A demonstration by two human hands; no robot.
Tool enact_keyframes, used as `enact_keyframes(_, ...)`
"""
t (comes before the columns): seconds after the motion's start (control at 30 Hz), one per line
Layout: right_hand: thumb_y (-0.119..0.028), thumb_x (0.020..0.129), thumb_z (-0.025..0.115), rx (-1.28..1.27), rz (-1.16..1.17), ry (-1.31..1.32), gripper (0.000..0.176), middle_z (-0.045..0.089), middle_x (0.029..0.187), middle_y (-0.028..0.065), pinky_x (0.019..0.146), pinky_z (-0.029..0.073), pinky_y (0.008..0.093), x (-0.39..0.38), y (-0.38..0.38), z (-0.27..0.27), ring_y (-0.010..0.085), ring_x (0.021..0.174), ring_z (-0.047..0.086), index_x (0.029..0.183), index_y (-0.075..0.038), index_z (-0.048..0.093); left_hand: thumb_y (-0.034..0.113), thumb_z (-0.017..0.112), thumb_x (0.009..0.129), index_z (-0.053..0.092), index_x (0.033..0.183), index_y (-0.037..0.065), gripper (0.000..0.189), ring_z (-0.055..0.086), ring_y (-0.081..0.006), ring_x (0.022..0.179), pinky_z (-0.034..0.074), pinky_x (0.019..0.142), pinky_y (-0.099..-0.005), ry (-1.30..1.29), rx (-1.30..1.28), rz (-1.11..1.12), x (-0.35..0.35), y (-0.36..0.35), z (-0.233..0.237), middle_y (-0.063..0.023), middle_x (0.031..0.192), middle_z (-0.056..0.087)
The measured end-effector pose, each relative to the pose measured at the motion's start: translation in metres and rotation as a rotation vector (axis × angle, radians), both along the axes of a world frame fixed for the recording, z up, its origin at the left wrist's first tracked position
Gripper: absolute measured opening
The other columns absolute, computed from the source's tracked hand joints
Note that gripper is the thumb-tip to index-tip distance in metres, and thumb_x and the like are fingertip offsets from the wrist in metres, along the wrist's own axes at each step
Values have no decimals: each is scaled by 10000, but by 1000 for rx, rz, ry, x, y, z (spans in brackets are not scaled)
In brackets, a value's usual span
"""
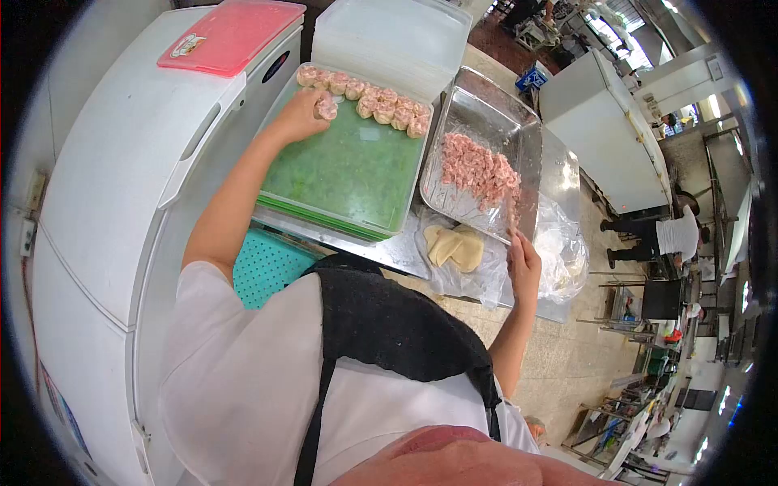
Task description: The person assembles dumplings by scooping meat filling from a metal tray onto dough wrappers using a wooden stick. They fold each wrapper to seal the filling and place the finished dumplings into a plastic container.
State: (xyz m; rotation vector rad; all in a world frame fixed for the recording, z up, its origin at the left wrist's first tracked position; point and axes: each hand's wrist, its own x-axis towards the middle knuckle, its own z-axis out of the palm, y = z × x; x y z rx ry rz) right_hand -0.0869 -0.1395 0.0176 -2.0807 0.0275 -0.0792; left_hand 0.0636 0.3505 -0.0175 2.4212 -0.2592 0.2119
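My left hand point(301, 117) is closed around an open-topped meat dumpling point(327, 108) above the left side of a green tray point(340, 178). Rows of similar dumplings point(387, 105) stand along the tray's far edge. On the right, my right hand point(523, 263) grips a thin spreading stick point(512, 217) with meat clinging to it; its tip reaches into a metal pan point(454, 190). Pink minced filling point(478, 170) lies in that pan. Just below it, round dough wrappers point(454, 247) rest on clear plastic.
Stacked clear lids or trays point(389, 40) stand behind the green tray. A white freezer point(105, 162) fills the left, with a red lid point(231, 36) on top. A plastic bag point(563, 251) lies at the right. Another person point(673, 239) stands farther off near metal racks.
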Motion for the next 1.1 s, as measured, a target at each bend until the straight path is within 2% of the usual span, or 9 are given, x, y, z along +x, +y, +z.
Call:
enact_keyframes(0.13, -196, 967, 505, 204, -182, 76, 291, 385, 622, -85, 449, 246, 166, -25, -15, -8, 1, 518, 323, 1169, -10, 601, 208, 719, 721, 352, 1365, 43, 760, 524, -369, 1123, 422, 946, -409, 101, -17, 165, 22, -20, -4, -260, 1245, 509)
enact_keyframes(0.5, -281, 990, 449, 120, -112, 56, 296, 366, 604, -89, 429, 247, 183, -2, -38, -29, 7, 489, 314, 1029, -43, 620, 95, 666, 766, 203, 1443, 40, 822, 413, -372, 1263, 363, 1038, -409, -127, 36, 144, 60, -55, -33, -257, 1386, 387)
enact_keyframes(0.57, -270, 968, 471, -232, 36, 24, 305, 561, 674, 125, 587, 429, 329, 23, -48, -35, 223, 608, 535, 1021, -7, 615, 81, 657, 766, 192, 1450, 50, 828, 396, -371, 1278, 353, 1048, -408, -161, 38, 112, 58, -52, -40, -257, 1397, 373)
enact_keyframes(0.63, -248, 942, 498, -364, 159, -15, 290, 609, 826, 235, 698, 453, 417, 52, -49, -25, 380, 779, 593, 1003, 12, 611, 92, 653, 768, 238, 1440, 69, 791, 381, -363, 1292, 349, 1050, -413, -150, 202, 99, 51, -52, -30, -236, 1403, 379)
enact_keyframes(0.73, -213, 914, 513, -588, 437, -107, 263, 625, 872, 242, 725, 463, 455, 102, -66, -34, 405, 838, 597, 958, 19, 629, 111, 648, 783, 356, 1389, 92, 673, 373, -341, 1303, 355, 1045, -425, -169, 344, 217, -6, -102, 16, -214, 1384, 415)
enact_keyframes(0.8, -206, 908, 511, -666, 493, -100, 259, 628, 873, 238, 733, 465, 465, 131, -68, -43, 401, 838, 602, 935, 20, 633, 134, 643, 802, 491, 1283, 104, 505, 480, -326, 1206, 411, 983, -417, -359, 231, 95, -40, -150, 31, -174, 1300, 509)
enact_keyframes(0.87, -165, 872, 540, -673, 517, -255, 205, 622, 851, 234, 723, 464, 480, 155, -66, -57, 416, 814, 590, 855, 20, 628, 160, 627, 828, 578, 1168, 87, 350, 572, -314, 1044, 455, 901, -397, -45, -132, -37, -82, -215, 51, -148, 1168, 588)
enact_keyframes(1.03, -185, 885, 470, -775, 523, -155, 263, 654, 845, 232, 703, 509, 483, 202, -40, -86, 384, 813, 648, 867, 10, 645, 187, 644, 825, 638, 1049, 47, 264, 598, -227, 817, 473, 713, -309, 182, -152, -226, -125, -310, -25, -108, 951, 622)
enact_keyframes(1.1, -169, 877, 465, -822, 539, -141, 255, 660, 847, 228, 691, 518, 485, 205, -37, -99, 378, 811, 657, 866, 6, 650, 212, 632, 830, 634, 1004, 42, 244, 585, -339, 911, 462, 814, -383, 195, -93, -66, -128, -324, -61, -163, 994, 612)
